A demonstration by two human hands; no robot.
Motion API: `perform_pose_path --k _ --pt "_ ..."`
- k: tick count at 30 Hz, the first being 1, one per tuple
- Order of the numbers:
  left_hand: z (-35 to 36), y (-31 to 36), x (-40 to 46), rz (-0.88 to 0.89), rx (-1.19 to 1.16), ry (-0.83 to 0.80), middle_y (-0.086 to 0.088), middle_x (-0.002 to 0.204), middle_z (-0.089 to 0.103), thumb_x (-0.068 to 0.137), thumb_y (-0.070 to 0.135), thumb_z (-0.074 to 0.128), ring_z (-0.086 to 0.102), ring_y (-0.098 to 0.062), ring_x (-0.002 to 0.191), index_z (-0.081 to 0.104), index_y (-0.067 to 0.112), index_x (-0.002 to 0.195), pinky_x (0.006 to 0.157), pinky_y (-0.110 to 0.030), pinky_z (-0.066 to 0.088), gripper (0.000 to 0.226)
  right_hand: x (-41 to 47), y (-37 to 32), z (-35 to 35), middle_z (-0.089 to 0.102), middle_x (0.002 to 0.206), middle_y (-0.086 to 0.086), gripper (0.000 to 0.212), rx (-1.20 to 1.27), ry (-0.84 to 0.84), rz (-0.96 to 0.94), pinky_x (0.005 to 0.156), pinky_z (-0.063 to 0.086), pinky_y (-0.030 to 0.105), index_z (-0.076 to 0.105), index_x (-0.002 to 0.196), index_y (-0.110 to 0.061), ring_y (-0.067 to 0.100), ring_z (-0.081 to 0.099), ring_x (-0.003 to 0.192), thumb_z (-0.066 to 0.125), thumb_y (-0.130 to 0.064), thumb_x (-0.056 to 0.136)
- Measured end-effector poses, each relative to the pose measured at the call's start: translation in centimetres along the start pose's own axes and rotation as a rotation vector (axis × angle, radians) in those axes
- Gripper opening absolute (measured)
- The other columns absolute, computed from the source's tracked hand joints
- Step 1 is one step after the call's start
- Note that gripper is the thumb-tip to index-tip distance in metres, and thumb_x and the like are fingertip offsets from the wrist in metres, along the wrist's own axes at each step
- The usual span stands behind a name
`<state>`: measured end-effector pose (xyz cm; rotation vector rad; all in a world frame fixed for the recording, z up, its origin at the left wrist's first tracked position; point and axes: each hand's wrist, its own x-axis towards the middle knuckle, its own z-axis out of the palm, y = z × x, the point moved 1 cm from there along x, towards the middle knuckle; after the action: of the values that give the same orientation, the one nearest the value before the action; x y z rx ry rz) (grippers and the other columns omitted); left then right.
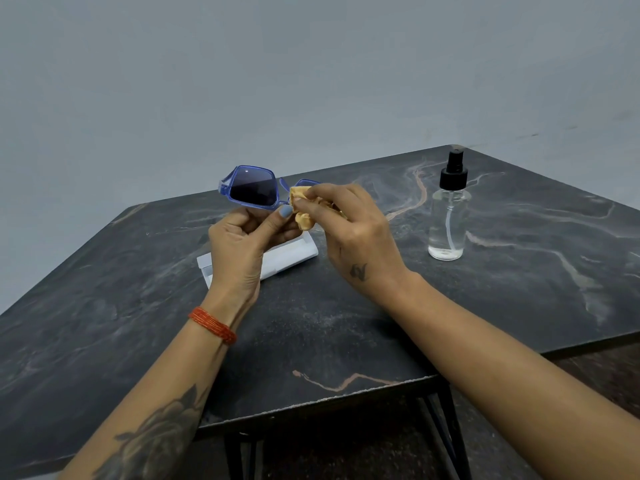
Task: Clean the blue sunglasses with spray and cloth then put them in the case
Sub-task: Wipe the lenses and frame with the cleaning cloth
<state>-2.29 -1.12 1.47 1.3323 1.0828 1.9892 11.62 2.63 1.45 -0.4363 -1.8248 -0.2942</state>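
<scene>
Blue sunglasses [254, 188] held up above the dark marbled table [346, 323], around mid-table, slightly left of centre. Left lens fully visible, dark tinted, blue frame around it. Right lens mostly hidden behind cloth and fingers.

Left hand [242, 244] gripping the sunglasses from below, fingers curled around the lower edge of the frame near the bridge, thumb up against the frame. Red thread bangles [213, 325] on that wrist, tattoo on the forearm.

Right hand [353, 230] pinching a bunched tan cloth [303, 207] between thumb and fingertips, cloth pressed against the right lens area. Small tattoo near the wrist on the back of the hand.

White case [287, 258] lying flat on the table directly beneath the hands, partly covered by the left hand. Cannot tell whether lid is open or closed from this angle.

Spray bottle [449, 216] standing upright on the right side of the table, well apart from the hands. Clear body, black pump top, dip tube visible inside, liquid level not readable.

Plain grey wall [311, 81] on the far side. Black table legs [446, 438] visible at the near edge.
</scene>
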Motion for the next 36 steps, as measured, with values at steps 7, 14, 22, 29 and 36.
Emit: perform_pose_path --k 7,14,22,29,36 --pt "0.0 0.0 -0.1 0.003 -0.024 -0.001 -0.005 0.065 0.072 0.069 0.013 0.070 0.071 -0.020 0.064 0.065 0.006 0.074 0.064 -0.024 0.056 0.010 0.1 0.1 -0.3 0.067 0.096 0.021 0.029 -0.004 0.020 0.153 0.070 0.049 0.031 0.069 0.102 0.004 0.034 0.062 0.078 0.054 0.012 0.078" --pt "-0.4 0.0 0.0 0.002 -0.065 0.041 -0.003 0.064 0.072 0.068 0.016 0.072 0.071 -0.020 0.066 0.066 0.010 0.067 0.065 -0.025 0.057 0.009 -0.2 -0.3 -0.1 0.067 0.083 0.020 0.025 0.072 -0.013 0.091 0.061 0.053 0.035 0.072 0.087 0.004 0.032 0.063 0.070 0.061 0.018 0.069" --pt "0.1 0.1 -0.2 0.033 0.054 -0.026 -0.001 0.067 0.073 0.071 0.015 0.071 0.071 -0.019 0.067 0.064 0.001 0.079 0.064 -0.026 0.057 0.017 0.4 -0.2 -0.3 0.067 0.094 0.022 0.026 0.030 0.035 0.031 0.068 0.051 0.033 0.070 0.099 0.003 0.033 0.062 0.077 0.055 0.012 0.080" --pt "0.0 0.1 -0.2 0.004 -0.003 -0.012 -0.005 0.065 0.072 0.068 0.013 0.070 0.071 -0.021 0.064 0.063 0.002 0.074 0.063 -0.024 0.056 0.014 0.4 0.6 -0.3 0.066 0.095 0.017 0.036 0.037 -0.003 0.268 0.076 0.039 0.021 0.067 0.104 0.003 0.033 0.059 0.084 0.054 0.015 0.074" --pt "-0.2 0.1 0.1 -0.022 -0.070 0.031 -0.004 0.064 0.071 0.068 0.012 0.070 0.071 -0.020 0.065 0.063 0.004 0.074 0.065 -0.025 0.057 0.012 0.5 0.4 -0.2 0.065 0.094 0.016 0.029 0.070 0.026 0.304 0.076 0.045 0.025 0.066 0.103 0.003 0.030 0.061 0.083 0.055 0.011 0.078"
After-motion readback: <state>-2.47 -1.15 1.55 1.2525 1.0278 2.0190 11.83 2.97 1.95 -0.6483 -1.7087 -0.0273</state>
